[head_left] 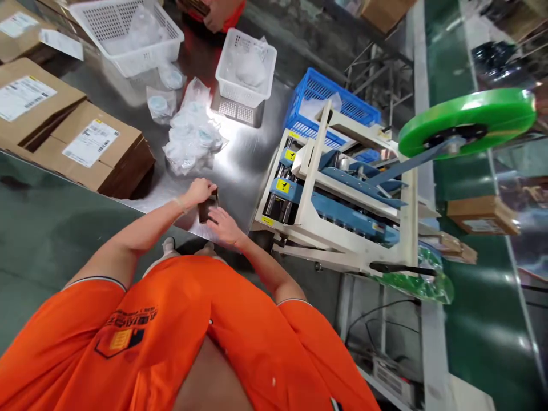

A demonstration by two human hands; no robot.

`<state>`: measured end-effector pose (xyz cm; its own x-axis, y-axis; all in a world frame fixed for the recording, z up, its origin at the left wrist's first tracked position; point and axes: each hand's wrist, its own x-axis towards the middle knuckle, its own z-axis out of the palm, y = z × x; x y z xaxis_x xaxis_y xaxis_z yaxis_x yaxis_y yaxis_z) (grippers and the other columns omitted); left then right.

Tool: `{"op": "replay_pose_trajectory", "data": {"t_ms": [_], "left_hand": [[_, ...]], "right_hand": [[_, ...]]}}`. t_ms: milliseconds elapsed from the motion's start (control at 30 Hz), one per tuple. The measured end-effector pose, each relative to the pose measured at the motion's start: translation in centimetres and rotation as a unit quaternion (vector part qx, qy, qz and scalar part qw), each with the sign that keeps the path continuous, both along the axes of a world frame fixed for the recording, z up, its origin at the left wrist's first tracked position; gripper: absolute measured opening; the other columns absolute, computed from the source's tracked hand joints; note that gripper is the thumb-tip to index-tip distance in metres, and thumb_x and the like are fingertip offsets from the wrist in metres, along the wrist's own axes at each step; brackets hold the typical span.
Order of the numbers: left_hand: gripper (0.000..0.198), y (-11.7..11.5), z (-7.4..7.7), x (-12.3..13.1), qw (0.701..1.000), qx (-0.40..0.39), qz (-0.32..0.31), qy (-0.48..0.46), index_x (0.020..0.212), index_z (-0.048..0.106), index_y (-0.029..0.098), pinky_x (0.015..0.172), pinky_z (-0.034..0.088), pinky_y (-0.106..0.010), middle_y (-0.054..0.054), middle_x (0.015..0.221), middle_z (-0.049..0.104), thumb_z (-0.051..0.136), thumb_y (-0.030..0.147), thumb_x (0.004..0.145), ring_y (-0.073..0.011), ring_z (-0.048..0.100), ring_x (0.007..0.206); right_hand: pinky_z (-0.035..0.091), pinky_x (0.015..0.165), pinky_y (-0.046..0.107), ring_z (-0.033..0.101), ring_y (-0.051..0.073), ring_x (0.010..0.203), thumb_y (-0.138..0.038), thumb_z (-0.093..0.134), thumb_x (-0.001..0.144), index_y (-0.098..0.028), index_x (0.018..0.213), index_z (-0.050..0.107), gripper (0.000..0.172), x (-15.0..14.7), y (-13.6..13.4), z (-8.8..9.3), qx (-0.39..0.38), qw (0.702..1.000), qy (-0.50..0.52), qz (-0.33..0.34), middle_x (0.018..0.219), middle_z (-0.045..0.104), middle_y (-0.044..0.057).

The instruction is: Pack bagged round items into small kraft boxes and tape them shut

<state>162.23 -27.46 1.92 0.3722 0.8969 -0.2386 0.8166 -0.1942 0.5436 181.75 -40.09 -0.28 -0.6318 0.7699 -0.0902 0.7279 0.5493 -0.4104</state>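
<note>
My left hand [200,191] and my right hand [223,225] are both closed around a small dark brown box [207,208] at the near edge of the shiny metal table [244,157]. The left hand grips its top and far side, while the right hand presses against its near right side. A loose heap of clear plastic bags with round white parts [191,132] lies just beyond the hands. What is inside the box is hidden.
Flat brown cartons with labels [88,149] are stacked at the left. Two white mesh baskets [245,67] stand at the back, a blue crate [322,97] to their right. A carton-taping machine [338,200] with a green tape roll [468,119] stands beside a green conveyor [479,319]. Another person's hand [214,20] shows at the top.
</note>
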Motion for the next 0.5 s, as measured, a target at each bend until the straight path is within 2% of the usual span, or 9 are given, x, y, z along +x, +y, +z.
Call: {"op": "replay_pose_trajectory", "data": {"t_ms": [67, 133, 233, 300, 367, 433, 500], "left_hand": [[0.05, -0.3, 0.1, 1.2, 1.0, 0.018, -0.013, -0.001, 0.128, 0.082, 0.01, 0.105, 0.052, -0.048, -0.022, 0.117, 0.083, 0.042, 0.034, 0.113, -0.0318, 0.074, 0.108], [0.051, -0.7, 0.2, 1.6, 0.998, 0.05, -0.025, 0.006, 0.144, 0.075, 0.008, 0.118, 0.046, -0.055, -0.024, 0.126, 0.08, 0.041, 0.027, 0.111, -0.035, 0.071, 0.121], [0.057, -1.1, 0.7, 1.8, 0.993, 0.114, -0.025, 0.036, 0.157, 0.063, 0.006, 0.121, 0.04, -0.063, -0.028, 0.145, 0.069, 0.041, 0.022, 0.107, -0.0425, 0.058, 0.141], [0.055, -1.5, 1.1, 2.1, 0.988, 0.13, -0.041, 0.073, 0.153, 0.065, 0.004, 0.114, 0.046, -0.06, -0.03, 0.145, 0.065, 0.039, 0.021, 0.107, -0.0449, 0.056, 0.14], [0.05, -2.0, 1.5, 2.5, 0.983, 0.116, -0.092, 0.111, 0.142, 0.071, 0.001, 0.105, 0.052, -0.054, -0.031, 0.136, 0.068, 0.04, 0.018, 0.106, -0.0444, 0.061, 0.133], [0.046, -2.5, 1.7, 2.6, 0.974, 0.101, -0.144, 0.143, 0.133, 0.075, 0.001, 0.099, 0.055, -0.051, -0.032, 0.13, 0.071, 0.043, 0.014, 0.104, -0.0432, 0.065, 0.129], [0.045, -2.7, 1.5, 2.1, 0.97, 0.086, -0.171, 0.153, 0.133, 0.076, 0.001, 0.096, 0.056, -0.047, -0.031, 0.126, 0.073, 0.045, 0.016, 0.104, -0.0401, 0.07, 0.122]], "right_hand": [[0.035, 0.139, 0.051, 0.069, 0.028, 0.138, -0.02, 0.057, 0.111, -0.023, 0.118, 0.084, 0.028, -1.0, 0.1, 0.9, -0.006, 0.999, -0.035, -0.02, 0.124, 0.083, 0.011], [0.034, 0.139, 0.051, 0.075, 0.028, 0.123, -0.019, 0.056, 0.11, -0.019, 0.113, 0.085, 0.029, -2.1, 0.9, 1.6, -0.006, 0.995, -0.07, -0.077, 0.108, 0.084, 0.013], [0.026, 0.143, 0.052, 0.076, 0.028, 0.114, -0.018, 0.054, 0.11, -0.018, 0.111, 0.087, 0.032, -3.9, 2.1, 1.8, 0.012, 0.99, -0.08, -0.118, 0.1, 0.084, 0.013], [0.02, 0.145, 0.056, 0.074, 0.03, 0.122, -0.014, 0.054, 0.108, -0.019, 0.113, 0.087, 0.033, -4.7, 2.3, 1.4, 0.025, 0.99, -0.068, -0.12, 0.106, 0.085, 0.013], [0.016, 0.144, 0.064, 0.066, 0.033, 0.139, -0.011, 0.057, 0.104, -0.02, 0.117, 0.086, 0.033, -4.7, 2.2, 0.8, 0.031, 0.991, -0.054, -0.117, 0.122, 0.084, 0.014], [0.016, 0.143, 0.07, 0.056, 0.035, 0.153, -0.009, 0.059, 0.102, -0.021, 0.125, 0.083, 0.035, -4.0, 1.9, 0.3, 0.034, 0.994, -0.041, -0.1, 0.142, 0.078, 0.015], [0.02, 0.141, 0.071, 0.05, 0.036, 0.16, -0.013, 0.059, 0.105, -0.019, 0.132, 0.08, 0.035, -2.8, 1.8, 0.1, 0.042, 0.993, -0.031, -0.105, 0.155, 0.07, 0.016]]}}
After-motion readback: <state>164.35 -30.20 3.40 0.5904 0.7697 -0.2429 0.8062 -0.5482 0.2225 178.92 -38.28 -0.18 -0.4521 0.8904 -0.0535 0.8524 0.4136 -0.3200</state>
